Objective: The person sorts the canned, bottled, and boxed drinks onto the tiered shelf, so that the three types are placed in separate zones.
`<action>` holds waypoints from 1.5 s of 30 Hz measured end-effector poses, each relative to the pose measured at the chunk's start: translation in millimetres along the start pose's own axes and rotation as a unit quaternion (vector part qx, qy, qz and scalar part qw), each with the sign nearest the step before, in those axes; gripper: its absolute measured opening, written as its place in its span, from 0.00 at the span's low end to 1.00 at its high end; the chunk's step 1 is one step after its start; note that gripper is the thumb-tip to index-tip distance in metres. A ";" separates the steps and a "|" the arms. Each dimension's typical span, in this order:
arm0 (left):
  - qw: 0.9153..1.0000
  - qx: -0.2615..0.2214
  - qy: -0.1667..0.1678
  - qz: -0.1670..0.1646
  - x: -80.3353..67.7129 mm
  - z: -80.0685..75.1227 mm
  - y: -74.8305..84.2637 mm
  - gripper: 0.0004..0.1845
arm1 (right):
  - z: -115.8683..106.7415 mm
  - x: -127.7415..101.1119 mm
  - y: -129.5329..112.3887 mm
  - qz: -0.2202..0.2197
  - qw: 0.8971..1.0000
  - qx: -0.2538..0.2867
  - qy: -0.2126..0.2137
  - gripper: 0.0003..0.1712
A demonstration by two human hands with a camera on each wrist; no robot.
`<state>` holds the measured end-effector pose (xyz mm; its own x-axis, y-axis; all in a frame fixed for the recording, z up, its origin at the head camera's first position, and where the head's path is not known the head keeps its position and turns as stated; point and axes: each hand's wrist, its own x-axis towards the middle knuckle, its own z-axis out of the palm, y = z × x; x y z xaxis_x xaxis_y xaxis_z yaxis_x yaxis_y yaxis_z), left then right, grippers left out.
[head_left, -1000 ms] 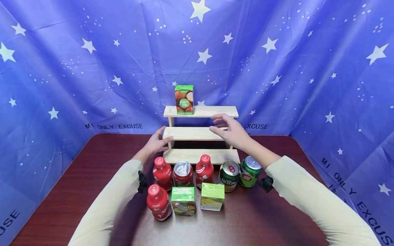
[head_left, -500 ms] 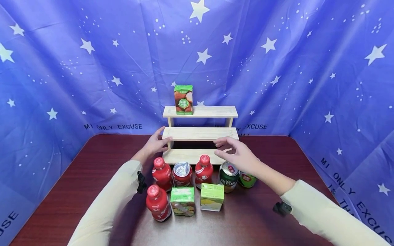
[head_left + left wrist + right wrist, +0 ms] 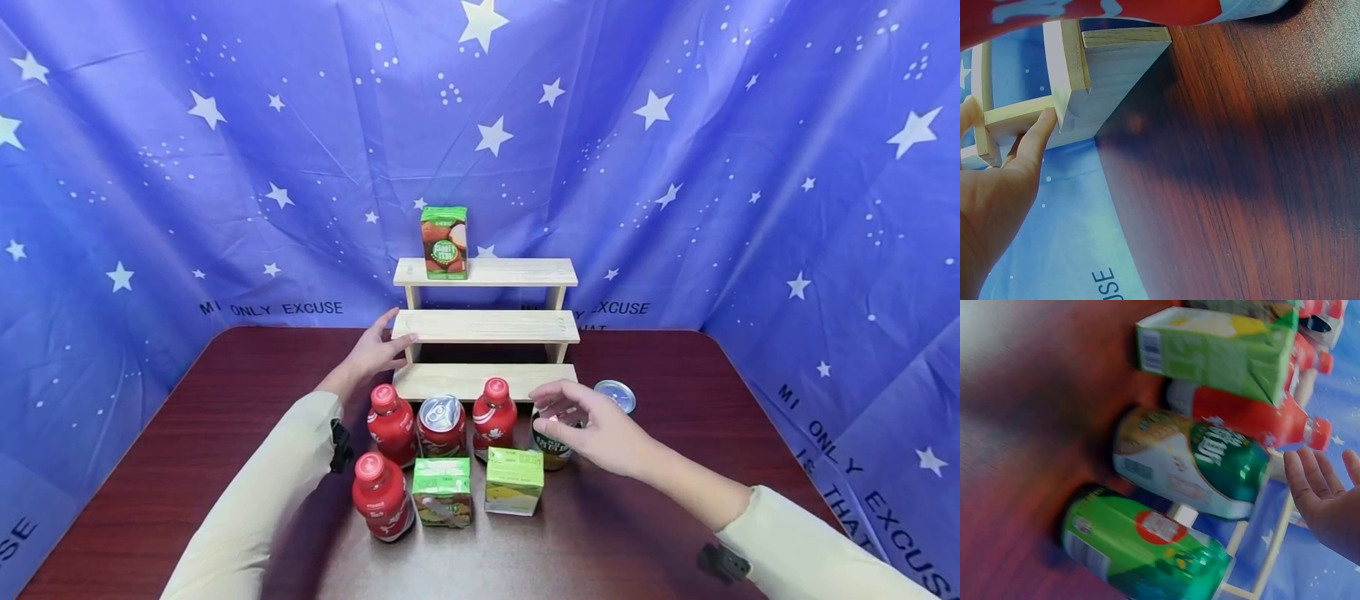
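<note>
A three-tier wooden shelf (image 3: 486,326) stands at the back of the table. My left hand (image 3: 371,350) grips the left end of its middle tier; in the left wrist view, the thumb and fingers (image 3: 1036,139) straddle the wood. My right hand (image 3: 592,422) is over a dark green can (image 3: 552,450), fingers loosely bent, partly hiding its top. In the right wrist view those fingers are apart from the can (image 3: 1188,464). To its right stands a lighter green can (image 3: 615,395), mostly behind the right hand and wrist in the head view.
A coconut drink carton (image 3: 445,243) stands on the top tier's left. Before the shelf are several red bottles (image 3: 494,414), a red can (image 3: 441,425), a green-topped carton (image 3: 442,492) and a yellow-green carton (image 3: 513,481). A starry blue curtain (image 3: 300,167) surrounds the table (image 3: 247,375).
My right hand has come down from beside the upper tiers to over the dark green can. The left hand stays at the shelf's left end.
</note>
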<state>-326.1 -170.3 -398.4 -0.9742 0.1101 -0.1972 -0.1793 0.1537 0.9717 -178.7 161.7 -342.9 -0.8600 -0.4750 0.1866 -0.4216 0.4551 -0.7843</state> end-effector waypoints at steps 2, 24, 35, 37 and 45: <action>1.000 0.000 -0.001 0.002 -0.6 -0.2 0.1 0.40 | 3.9 -5.3 1.2 0.001 1.000 0.007 -0.009 0.18; 1.000 -0.008 -0.003 0.010 -2.4 -5.5 -0.8 0.41 | 37.5 -38.1 34.6 -0.017 0.998 0.041 -0.052 0.27; 1.000 -0.001 -0.003 0.006 -4.0 -3.5 0.5 0.40 | 49.1 -33.3 40.6 0.015 0.995 0.057 -0.076 0.32; 1.000 -0.001 -0.001 0.008 -2.8 -3.3 -0.2 0.40 | 51.6 -32.9 41.9 0.021 0.995 0.056 -0.075 0.32; 1.000 -0.016 -0.004 0.013 3.0 -1.2 -4.9 0.41 | 60.6 -32.6 44.6 0.032 0.994 0.087 -0.059 0.32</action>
<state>-328.3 -171.8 -403.6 -0.9773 0.1219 -0.1735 -0.1592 0.1189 0.9801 -152.0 151.9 -419.8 -0.8392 -0.5394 0.0696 -0.3021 0.3559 -0.8843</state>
